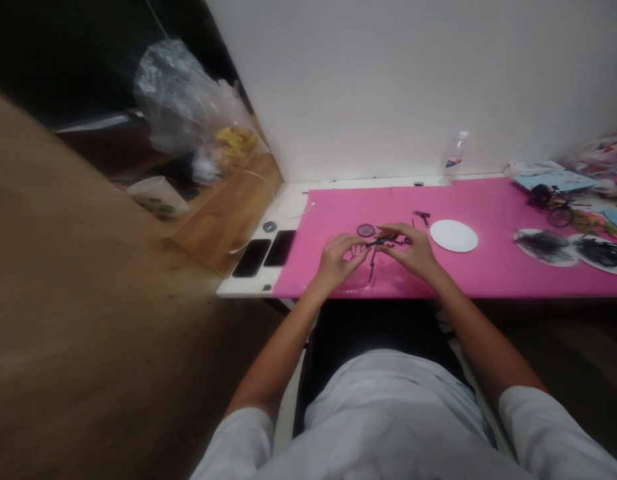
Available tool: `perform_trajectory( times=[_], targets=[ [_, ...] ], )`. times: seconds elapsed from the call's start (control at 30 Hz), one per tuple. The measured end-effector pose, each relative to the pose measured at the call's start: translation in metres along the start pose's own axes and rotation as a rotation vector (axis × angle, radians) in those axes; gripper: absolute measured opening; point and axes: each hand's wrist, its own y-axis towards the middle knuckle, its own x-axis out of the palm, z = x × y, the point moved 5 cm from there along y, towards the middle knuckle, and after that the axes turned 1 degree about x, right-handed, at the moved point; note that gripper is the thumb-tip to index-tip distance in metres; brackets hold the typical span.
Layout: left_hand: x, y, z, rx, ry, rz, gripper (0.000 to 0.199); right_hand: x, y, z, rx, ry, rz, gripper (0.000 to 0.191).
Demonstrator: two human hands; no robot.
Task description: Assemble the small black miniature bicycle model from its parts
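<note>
Above the pink sheet [348,203], my left hand [337,261] pinches one side of a thin black model bicycle frame [372,265]. My right hand [411,252] grips the same frame from the other side, fingers closed around it. A narrow bar of it points down toward me, while the fingers cover much of the rest. Just beyond the hands lies a small black spoked wheel [366,230]. Another small black part [422,216] rests past my right hand, close to a round white plate [453,236].
Two dark phones [251,258] lie at the table's left end beside a small round object [269,227]. To the right stand a small black model bicycle [555,205] and plates of black parts [545,245]. A clear bottle [457,157] stands by the wall. Plastic bags [175,93] hang at left.
</note>
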Motion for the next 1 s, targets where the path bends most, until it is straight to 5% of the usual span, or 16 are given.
perform_trajectory(
  times=[0.57, 1.0],
  targets=[
    [0.005, -0.004, 0.016, 0.206, 0.228, -0.037, 0.031, 0.007, -0.006, -0.005, -0.068, -0.177, -0.043, 0.062],
    [0.008, -0.008, 0.01, 0.065, 0.145, -0.065, 0.034, 0.012, -0.005, -0.01, -0.108, -0.193, -0.073, 0.059]
  ],
)
